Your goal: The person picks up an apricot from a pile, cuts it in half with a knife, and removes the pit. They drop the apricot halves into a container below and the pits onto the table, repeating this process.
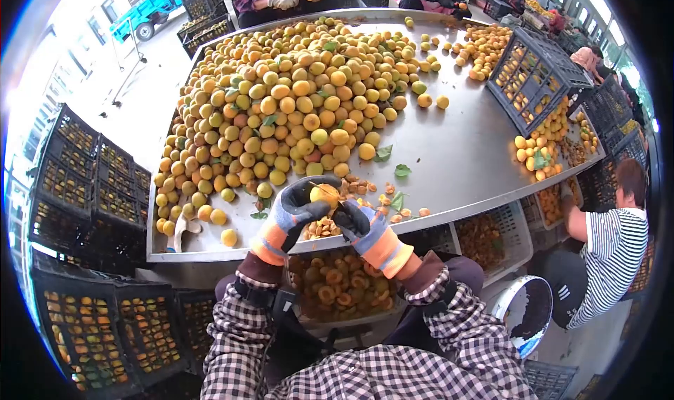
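My left hand (291,214), in a grey-and-orange glove with dark fingers, is closed round a yellow apricot (324,194) above the table's near edge. My right hand (365,230), gloved alike, has its fingers bent together against the apricot's lower right side; what they pinch is hidden. Apricot stones (321,229) lie in a small heap on the metal table (449,147), partly behind my hands. More brown stones (358,187) are scattered just beyond. Below, between my knees, a crate holds halved apricots (340,286).
A large pile of apricots (281,105) covers the table's left and middle. A tipped black crate (530,77) spills apricots at the right. Stacked crates (88,168) stand left. A white bucket (523,312) and a person in a striped shirt (618,249) are at right; two people sit opposite.
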A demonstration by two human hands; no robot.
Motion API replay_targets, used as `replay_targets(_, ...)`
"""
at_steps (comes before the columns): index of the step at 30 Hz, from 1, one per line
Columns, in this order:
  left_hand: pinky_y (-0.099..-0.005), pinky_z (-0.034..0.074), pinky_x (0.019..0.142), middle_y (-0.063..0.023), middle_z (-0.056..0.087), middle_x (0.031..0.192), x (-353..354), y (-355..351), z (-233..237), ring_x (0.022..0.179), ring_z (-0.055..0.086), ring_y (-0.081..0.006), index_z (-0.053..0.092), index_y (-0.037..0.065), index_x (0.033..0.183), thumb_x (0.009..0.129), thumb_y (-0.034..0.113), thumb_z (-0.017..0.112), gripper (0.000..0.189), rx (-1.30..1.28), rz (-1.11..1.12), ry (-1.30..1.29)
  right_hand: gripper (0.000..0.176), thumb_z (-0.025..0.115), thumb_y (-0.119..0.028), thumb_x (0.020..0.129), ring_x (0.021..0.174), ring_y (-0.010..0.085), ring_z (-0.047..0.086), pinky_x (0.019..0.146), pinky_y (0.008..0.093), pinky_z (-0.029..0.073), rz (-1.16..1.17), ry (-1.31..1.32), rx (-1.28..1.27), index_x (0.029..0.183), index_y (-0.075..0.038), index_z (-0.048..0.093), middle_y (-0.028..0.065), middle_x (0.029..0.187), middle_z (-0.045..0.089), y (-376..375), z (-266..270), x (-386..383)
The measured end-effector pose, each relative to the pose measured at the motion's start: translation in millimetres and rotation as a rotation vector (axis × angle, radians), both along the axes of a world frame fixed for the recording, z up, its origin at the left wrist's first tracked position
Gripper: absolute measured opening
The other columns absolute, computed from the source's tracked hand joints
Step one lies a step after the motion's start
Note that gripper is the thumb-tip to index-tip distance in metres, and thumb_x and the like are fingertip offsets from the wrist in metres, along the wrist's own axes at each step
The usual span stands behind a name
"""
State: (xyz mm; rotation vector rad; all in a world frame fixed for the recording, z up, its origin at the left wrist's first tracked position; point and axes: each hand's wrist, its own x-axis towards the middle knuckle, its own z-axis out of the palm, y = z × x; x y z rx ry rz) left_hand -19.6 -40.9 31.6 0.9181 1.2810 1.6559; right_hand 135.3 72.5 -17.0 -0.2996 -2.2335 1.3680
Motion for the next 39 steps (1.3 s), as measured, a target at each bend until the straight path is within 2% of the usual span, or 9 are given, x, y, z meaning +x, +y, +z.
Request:
replay_targets(13, -0.0309, 0.049, 0.089, -0.0086, 0.063, 0.113, 38.3, 14.7, -8.4, 0.098, 0.061, -0.0174, 0.050, -0.001, 0.131, 0.091, 0.036, 0.065, 0.056, 0.175, 0.098, -0.509, 0.034, 0.062, -0.011, 0.087, 0.097, 0.0388, 0.061, 0.082, 0.0419, 0.051, -0.034, 0.023, 0.126, 0.119, -0.004, 0.057, 0.0187, 0.106, 0.063, -6.7, -0.6, -4.7)
replay_targets(20, -0.0274, 0.048, 0.090, -0.0055, 0.066, 0.108, 2.7, 11.7, 3.2, 0.100, 0.059, -0.0124, 0.059, -0.003, 0.122, 0.078, 0.020, 0.079, 0.054, 0.021, 0.075, 0.323, 0.035, 0.063, -0.013, 0.085, 0.086, 0.0389, 0.064, 0.071, 0.0439, 0.052, -0.081, 0.006, 0.102, 0.118, -0.003, 0.055, 0.0186, 0.093, 0.066, -5.1, -0.2, 0.3)
replay_targets(23, -0.0294, 0.051, 0.081, -0.0087, 0.068, 0.098, 32.4, 15.1, 1.2, 0.091, 0.064, -0.0166, 0.058, -0.005, 0.120, 0.090, 0.032, 0.066, 0.049, -0.002, 0.250, -0.068, 0.032, 0.062, -0.013, 0.085, 0.086, 0.0409, 0.063, 0.070, 0.0454, 0.051, -0.101, 0.029, 0.153, 0.115, -0.004, 0.055, 0.0200, 0.092, 0.065, -6.2, 4.5, -7.5)
replay_targets(26, -0.0304, 0.050, 0.080, -0.0073, 0.067, 0.090, 39.1, 19.2, -14.1, 0.084, 0.063, -0.0195, 0.056, -0.003, 0.122, 0.099, 0.034, 0.050, 0.044, 0.151, -0.049, -0.464, 0.030, 0.060, -0.014, 0.087, 0.087, 0.0440, 0.061, 0.071, 0.0467, 0.050, -0.136, -0.040, 0.228, 0.115, -0.006, 0.053, 0.0219, 0.093, 0.064, -5.3, 0.4, -10.6)
replay_targets(28, -0.0258, 0.045, 0.075, -0.0023, 0.065, 0.096, 46.4, 23.8, -19.5, 0.083, 0.058, -0.0119, 0.063, 0.001, 0.110, 0.098, 0.027, 0.053, 0.030, 0.035, 0.255, -0.553, 0.025, 0.057, -0.007, 0.085, 0.086, 0.0372, 0.060, 0.071, 0.0431, 0.050, -0.133, -0.195, 0.109, 0.110, -0.006, 0.059, 0.0176, 0.098, 0.058, -6.9, 1.1, -12.2)
replay_targets(31, -0.0279, 0.047, 0.074, -0.0013, 0.065, 0.092, 35.6, 21.2, -39.0, 0.081, 0.059, -0.0129, 0.065, 0.007, 0.108, 0.097, 0.032, 0.055, 0.029, 0.007, 0.229, -0.657, 0.037, 0.056, -0.019, 0.087, 0.093, 0.0394, 0.063, 0.077, 0.0450, 0.051, -0.079, -0.176, 0.867, 0.119, -0.001, 0.054, 0.0227, 0.109, 0.059, -4.3, -23.3, -9.4)
replay_targets(32, -0.0247, 0.046, 0.062, 0.0017, 0.062, 0.081, 37.0, 22.8, -37.0, 0.070, 0.057, -0.0113, 0.065, 0.007, 0.107, 0.097, 0.036, 0.055, 0.033, 0.009, 0.200, -0.682, 0.035, 0.056, -0.017, 0.086, 0.097, 0.0388, 0.063, 0.080, 0.0447, 0.051, -0.157, -0.208, 0.369, 0.117, -0.002, 0.052, 0.0238, 0.108, 0.061, -11.2, 2.9, -8.9)
replay_targets(34, -0.0182, 0.032, 0.046, 0.0089, 0.054, 0.066, 43.5, 33.2, -29.6, 0.054, 0.046, -0.0046, 0.065, 0.006, 0.111, 0.097, 0.040, 0.054, 0.039, 0.015, 0.332, -0.573, 0.028, 0.054, -0.011, 0.085, 0.096, 0.0380, 0.064, 0.080, 0.0439, 0.051, -0.067, -0.360, 0.219, 0.112, -0.003, 0.051, 0.0219, 0.098, 0.065, -5.8, 23.2, -16.0)
replay_targets(39, -0.0290, 0.047, 0.085, -0.0069, 0.066, 0.105, 22.9, 27.3, -58.7, 0.093, 0.061, -0.0177, 0.062, 0.001, 0.115, 0.096, 0.041, 0.055, 0.045, 0.065, 0.338, -0.544, 0.034, 0.045, -0.013, 0.092, 0.089, 0.0309, 0.068, 0.077, 0.0387, 0.053, -0.104, -0.410, 0.390, 0.125, -0.002, 0.045, 0.0170, 0.095, 0.069, -13.7, -7.0, -42.6)
